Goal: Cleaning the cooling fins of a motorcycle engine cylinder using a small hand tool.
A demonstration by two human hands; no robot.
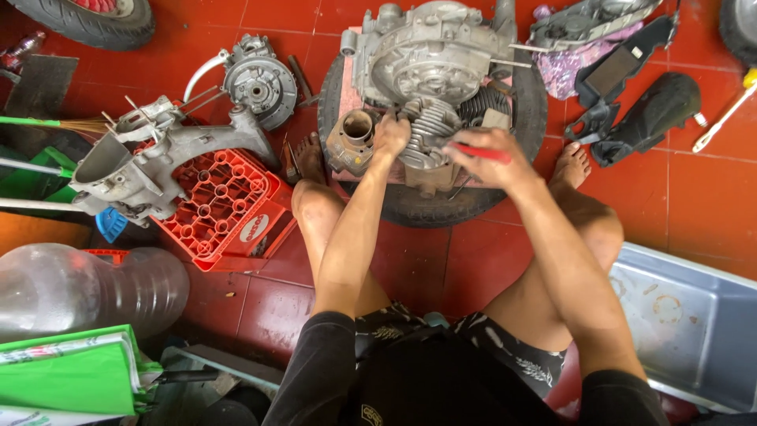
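A grey metal engine block (430, 59) with a finned cylinder (432, 126) rests on a black tyre (426, 207) on the red tile floor in front of me. My left hand (390, 134) grips the finned cylinder from its left side, beside a round brownish intake pipe (356, 130). My right hand (485, 158) is closed on a red-handled tool (481, 152) held against the cylinder's right side. Both my bare feet flank the tyre.
A grey engine casing (158, 154) lies on a red plastic crate (229, 205) at left. A round hub assembly (259, 83) sits behind it. Black plastic covers (646, 118) lie at right, a grey metal tray (694, 323) at lower right, a clear plastic bottle (87, 288) at lower left.
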